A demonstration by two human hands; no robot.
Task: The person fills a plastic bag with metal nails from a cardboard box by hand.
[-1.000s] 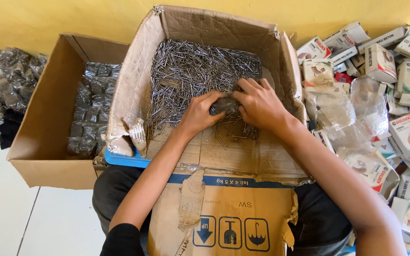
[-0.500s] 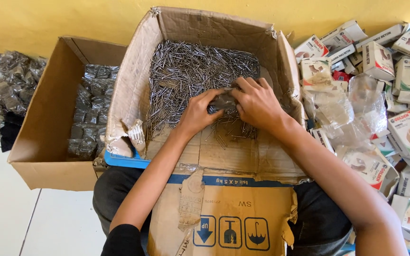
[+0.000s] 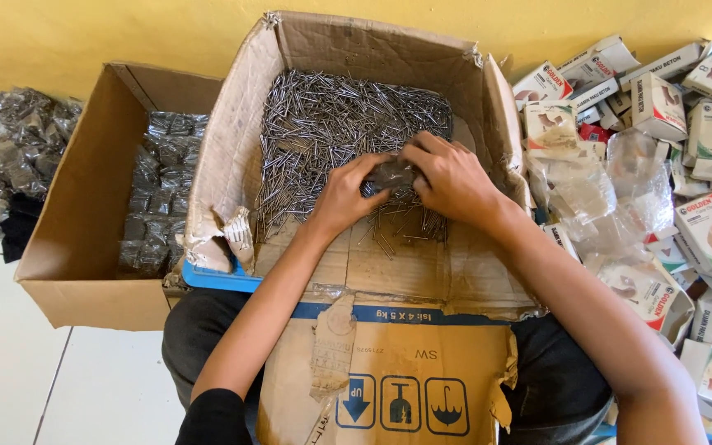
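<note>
A torn cardboard box (image 3: 232, 140) on my lap holds a heap of loose steel nails (image 3: 331, 124). My left hand (image 3: 346, 198) and my right hand (image 3: 453, 180) meet over the near part of the heap. Between them they grip a small clear plastic bag of nails (image 3: 391, 175); both sets of fingers are closed on it. Scattered nails lie on the box floor just under the hands.
A second open cardboard box (image 3: 84, 206) at the left holds packed bags of nails (image 3: 158, 181). More filled bags (image 3: 10, 156) lie on the floor at far left. Small printed cartons (image 3: 702, 140) and empty clear bags (image 3: 611, 189) pile up at the right.
Both hands stay on the small bag in the same spot; the fingers shift slightly around it.
</note>
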